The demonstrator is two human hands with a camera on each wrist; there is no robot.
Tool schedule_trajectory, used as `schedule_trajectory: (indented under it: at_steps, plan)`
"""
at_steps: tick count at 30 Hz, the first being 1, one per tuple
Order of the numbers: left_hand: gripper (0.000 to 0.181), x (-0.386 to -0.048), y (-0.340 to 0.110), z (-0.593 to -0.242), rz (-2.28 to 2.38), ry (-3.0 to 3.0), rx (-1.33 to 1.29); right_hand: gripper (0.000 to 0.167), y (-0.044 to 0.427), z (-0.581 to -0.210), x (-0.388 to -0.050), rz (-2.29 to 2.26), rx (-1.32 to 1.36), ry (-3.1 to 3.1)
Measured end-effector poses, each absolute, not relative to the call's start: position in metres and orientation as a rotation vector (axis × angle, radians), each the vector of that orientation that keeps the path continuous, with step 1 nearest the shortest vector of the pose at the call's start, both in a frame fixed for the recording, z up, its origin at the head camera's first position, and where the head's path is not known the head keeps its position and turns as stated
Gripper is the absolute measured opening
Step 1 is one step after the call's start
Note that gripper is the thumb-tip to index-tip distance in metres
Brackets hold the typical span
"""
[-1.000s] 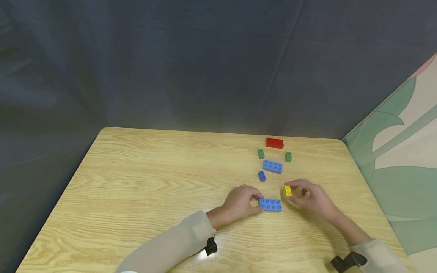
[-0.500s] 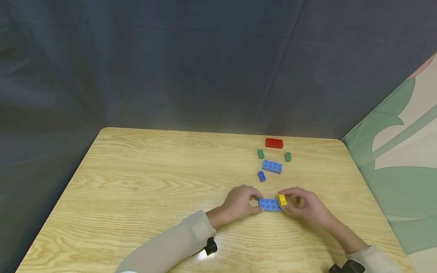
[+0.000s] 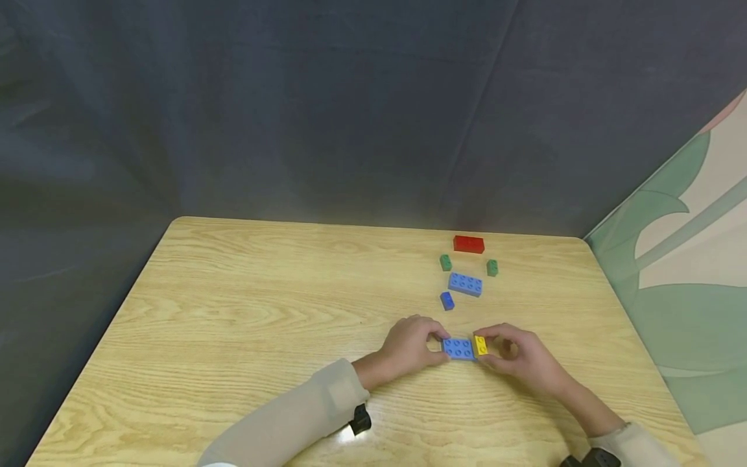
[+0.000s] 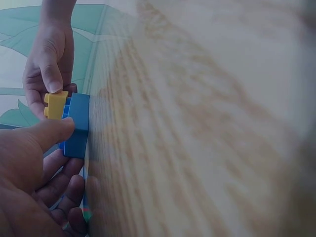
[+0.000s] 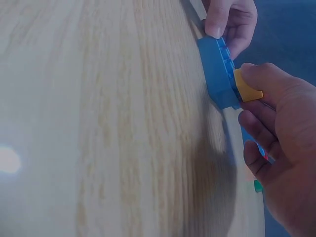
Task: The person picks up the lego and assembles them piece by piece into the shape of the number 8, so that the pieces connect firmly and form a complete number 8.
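A long blue building brick (image 3: 458, 349) with two rows of studs lies on the table in front of the person. Its left end is pinched between the thumb and fingers of the left hand (image 3: 410, 344). At the brick's right end, the right hand (image 3: 522, 353) pinches a small yellow brick (image 3: 480, 346) by its two ends. In the left wrist view the yellow brick (image 4: 56, 104) sits against the studs of the blue brick (image 4: 78, 126). Whether it is pressed fully down I cannot tell.
Beyond the hands lie a small blue brick (image 3: 447, 301), another long blue brick (image 3: 465, 284), two small green bricks (image 3: 446, 263) and a red brick (image 3: 469, 244). The wooden table (image 3: 262, 292) meets a dark curtain (image 3: 350, 117) behind and a patterned panel (image 3: 694, 324) at right.
The right hand has brought the yellow brick leftward and down from beside the long blue brick onto its right end. The left hand has stayed in place, holding the blue brick.
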State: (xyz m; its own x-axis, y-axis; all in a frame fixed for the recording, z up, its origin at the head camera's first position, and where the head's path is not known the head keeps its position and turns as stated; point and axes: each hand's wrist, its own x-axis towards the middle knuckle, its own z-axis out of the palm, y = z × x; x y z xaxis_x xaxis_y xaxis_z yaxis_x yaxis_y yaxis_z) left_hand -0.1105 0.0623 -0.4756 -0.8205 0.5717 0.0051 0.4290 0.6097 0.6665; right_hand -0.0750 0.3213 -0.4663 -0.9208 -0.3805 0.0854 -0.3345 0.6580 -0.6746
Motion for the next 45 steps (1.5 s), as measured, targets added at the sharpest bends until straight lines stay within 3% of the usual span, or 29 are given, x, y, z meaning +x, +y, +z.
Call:
schedule_trajectory:
  at_steps: [16, 33, 45]
  plan:
    - [0.030, -0.111, 0.060, -0.474, 1.000, 2.627, 0.808, 0.039, 0.314, -0.469, -0.080, -1.147, -0.682, 2.805]
    - [0.031, -0.111, 0.060, -0.479, 0.998, 2.594, 0.844, 0.038, 0.315, -0.481, -0.073, -1.238, -0.510, 2.699]
    - [0.039, -0.136, 0.058, -0.457, 1.215, 2.517, 0.773, 0.037, 0.315, -0.483, -0.075, -1.267, -0.562, 2.702]
